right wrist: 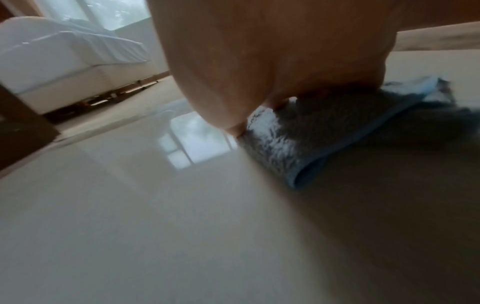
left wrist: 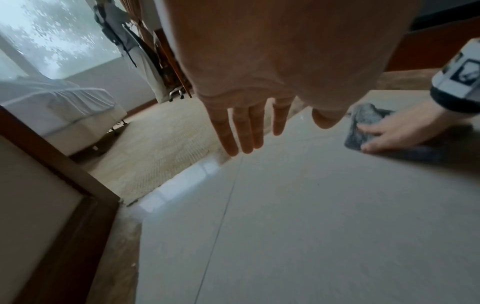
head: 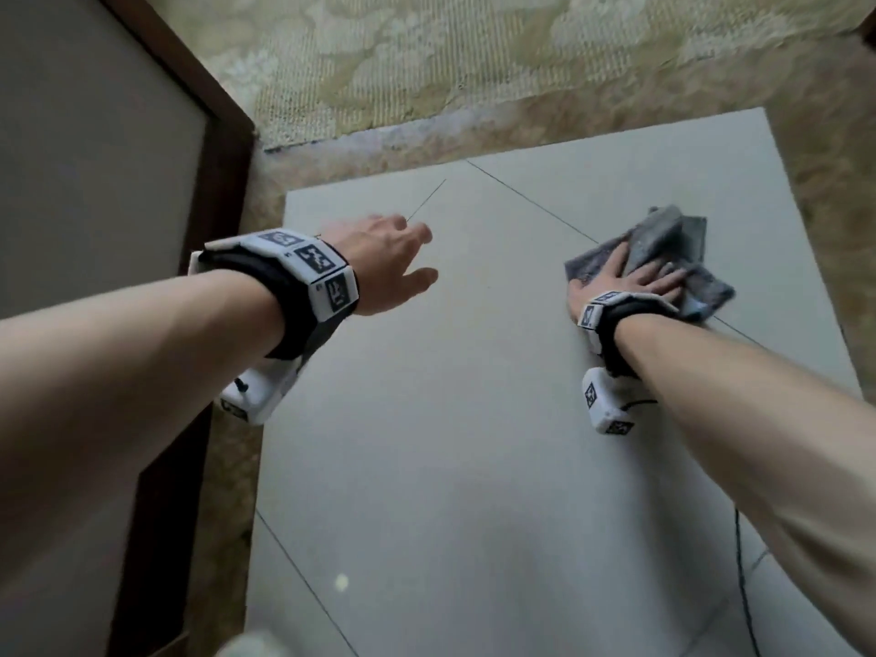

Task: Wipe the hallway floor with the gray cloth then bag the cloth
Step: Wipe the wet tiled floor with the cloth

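Nearby, carpet point(head: 426, 64) borders the floor point(head: 450, 419).

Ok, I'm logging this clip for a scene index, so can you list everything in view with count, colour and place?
Folded gray terry cloth: one, gray, flat on the floor at right, under the right hand.
Glossy tiled floor: one, pale gray, centre, with thin dark grout lines.
Patterned carpet: one, beige-green, beyond the tiles.
Dark wooden door frame: one, brown, left edge.
Bed with white sheets: one, white, in the room beyond.
Thin black cable: one, black, on the tiles, lower right.
Wrist camera bands: two, black and white, one per wrist.
Left hand: open, fingers straight, above the tiles, holding nothing.
Right hand: pressing flat on the cloth.
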Demonstrator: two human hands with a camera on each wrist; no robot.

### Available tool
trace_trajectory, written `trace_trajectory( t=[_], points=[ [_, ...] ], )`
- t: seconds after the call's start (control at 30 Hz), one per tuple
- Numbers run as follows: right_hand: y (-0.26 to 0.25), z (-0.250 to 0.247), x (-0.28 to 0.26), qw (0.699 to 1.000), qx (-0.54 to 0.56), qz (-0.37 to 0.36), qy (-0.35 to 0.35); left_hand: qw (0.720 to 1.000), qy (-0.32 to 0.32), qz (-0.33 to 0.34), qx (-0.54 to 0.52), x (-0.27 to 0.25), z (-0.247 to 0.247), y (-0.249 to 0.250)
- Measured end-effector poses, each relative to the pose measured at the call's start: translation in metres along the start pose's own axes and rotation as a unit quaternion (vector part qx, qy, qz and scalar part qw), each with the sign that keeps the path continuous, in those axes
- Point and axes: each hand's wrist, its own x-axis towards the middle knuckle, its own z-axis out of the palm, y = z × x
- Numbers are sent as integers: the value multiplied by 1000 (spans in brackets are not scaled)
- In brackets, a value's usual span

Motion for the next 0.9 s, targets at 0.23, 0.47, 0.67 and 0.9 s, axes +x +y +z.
trace_trajectory(
  t=[0.23, 0.47, 0.67, 0.9],
  points=[
    [-40, 19, -23, 948, -78, -309, -14, 998, -36, 36, 46, 32, -7, -8],
    [-7, 20, 12, 913, -109, -393, 4, 995, -46, 80, 40, 100, -2, 13],
    [30, 3, 41, 928, -150, -339, 46, 994, -25, 104, -15, 136, -1, 43],
    [133, -5, 56, 981, -57, -142, 116, 991, -49, 122, -9, 138, 22, 64]
  ],
)
